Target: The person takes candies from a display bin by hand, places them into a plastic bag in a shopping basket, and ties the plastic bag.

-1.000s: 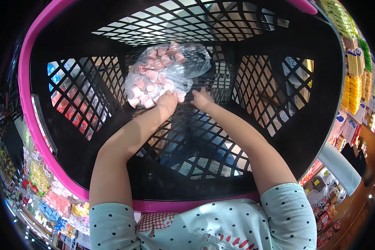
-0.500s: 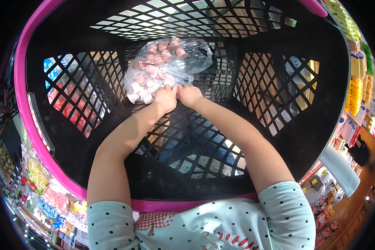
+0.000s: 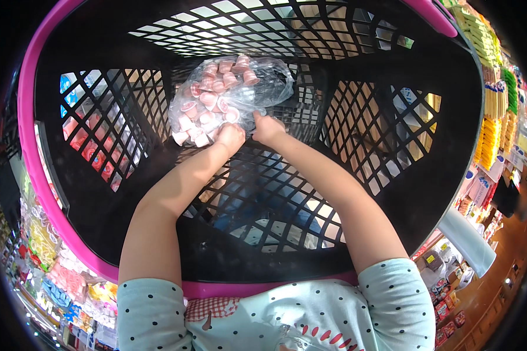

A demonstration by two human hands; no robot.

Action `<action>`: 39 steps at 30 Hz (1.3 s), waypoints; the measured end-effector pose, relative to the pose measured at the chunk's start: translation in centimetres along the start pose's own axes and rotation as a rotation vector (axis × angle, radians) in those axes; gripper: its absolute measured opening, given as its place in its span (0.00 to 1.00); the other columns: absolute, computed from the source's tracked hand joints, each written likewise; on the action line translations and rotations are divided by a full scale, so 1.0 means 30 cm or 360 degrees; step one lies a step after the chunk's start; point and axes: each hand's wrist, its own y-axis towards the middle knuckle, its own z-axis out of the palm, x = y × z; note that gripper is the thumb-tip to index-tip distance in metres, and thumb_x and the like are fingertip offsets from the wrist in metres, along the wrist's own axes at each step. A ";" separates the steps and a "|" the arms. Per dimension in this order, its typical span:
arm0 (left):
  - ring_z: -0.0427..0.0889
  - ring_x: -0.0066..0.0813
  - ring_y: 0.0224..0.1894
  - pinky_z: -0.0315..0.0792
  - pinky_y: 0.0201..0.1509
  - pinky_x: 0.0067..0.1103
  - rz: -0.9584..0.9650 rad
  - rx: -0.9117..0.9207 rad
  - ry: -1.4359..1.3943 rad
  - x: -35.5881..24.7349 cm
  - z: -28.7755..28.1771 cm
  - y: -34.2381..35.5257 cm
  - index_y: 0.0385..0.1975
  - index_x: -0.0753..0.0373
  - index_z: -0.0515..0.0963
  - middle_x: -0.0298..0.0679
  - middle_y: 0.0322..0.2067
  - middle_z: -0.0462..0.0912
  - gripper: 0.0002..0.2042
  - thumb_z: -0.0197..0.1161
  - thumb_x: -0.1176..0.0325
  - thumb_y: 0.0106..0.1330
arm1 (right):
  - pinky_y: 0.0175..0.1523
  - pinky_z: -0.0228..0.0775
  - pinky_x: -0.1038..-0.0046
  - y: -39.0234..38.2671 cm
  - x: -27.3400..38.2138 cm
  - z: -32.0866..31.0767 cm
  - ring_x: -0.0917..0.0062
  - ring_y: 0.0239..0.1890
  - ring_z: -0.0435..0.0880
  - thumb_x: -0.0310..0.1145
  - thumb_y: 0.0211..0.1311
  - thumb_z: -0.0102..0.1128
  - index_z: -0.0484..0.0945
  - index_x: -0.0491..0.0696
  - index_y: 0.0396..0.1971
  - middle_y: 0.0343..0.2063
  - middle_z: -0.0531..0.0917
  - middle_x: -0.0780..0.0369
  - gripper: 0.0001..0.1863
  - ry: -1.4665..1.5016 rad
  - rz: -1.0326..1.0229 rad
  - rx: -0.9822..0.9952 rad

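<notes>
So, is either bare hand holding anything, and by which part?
The left hand grips the clear plastic bag of pink tapered cups by its near edge; whether the right hand pinches it too cannot be told.

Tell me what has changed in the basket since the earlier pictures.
The right hand moved left to the left hand, then drew slightly apart; whether it grips the clear bag is unclear. The left hand stays at the bag's near edge; the pink cups remain inside the bag, in the black basket.
</notes>
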 end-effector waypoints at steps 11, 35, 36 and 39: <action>0.81 0.30 0.33 0.72 0.30 0.29 0.0128 0.0060 -0.0212 0.172 -0.306 -0.118 0.28 0.57 0.81 0.36 0.30 0.82 0.08 0.55 0.65 0.55 | 0.30 0.72 0.68 0.041 -0.045 -0.292 0.68 0.24 0.81 0.42 0.36 0.63 0.81 0.46 0.18 0.16 0.80 0.58 0.14 -0.0472 -0.0353 0.0612; 0.78 0.37 0.33 0.72 0.34 0.28 -0.1675 -0.2003 -0.1825 -0.454 -0.740 -1.481 0.32 0.60 0.76 0.37 0.29 0.76 0.12 0.65 0.63 0.49 | 0.42 0.69 0.80 -0.783 1.330 -0.617 0.81 0.38 0.77 0.39 0.50 0.57 0.72 0.38 0.44 0.37 0.78 0.61 0.24 0.0396 -0.1983 0.1267; 0.78 0.36 0.33 0.72 0.35 0.27 -0.1900 -0.1884 -0.1799 -0.495 -0.709 -1.505 0.32 0.60 0.76 0.38 0.29 0.76 0.12 0.65 0.63 0.50 | 0.41 0.69 0.81 -0.845 1.392 -0.546 0.82 0.36 0.77 0.37 0.52 0.57 0.72 0.38 0.43 0.35 0.78 0.61 0.22 0.0233 -0.2036 0.1354; 0.78 0.37 0.34 0.71 0.36 0.29 -0.2303 -0.1773 -0.1667 -0.605 -0.549 -1.586 0.33 0.62 0.75 0.40 0.28 0.77 0.14 0.64 0.62 0.49 | 0.37 0.68 0.82 -1.020 1.515 -0.289 0.84 0.33 0.76 0.34 0.52 0.57 0.75 0.40 0.42 0.31 0.79 0.64 0.18 -0.0531 -0.2041 0.1335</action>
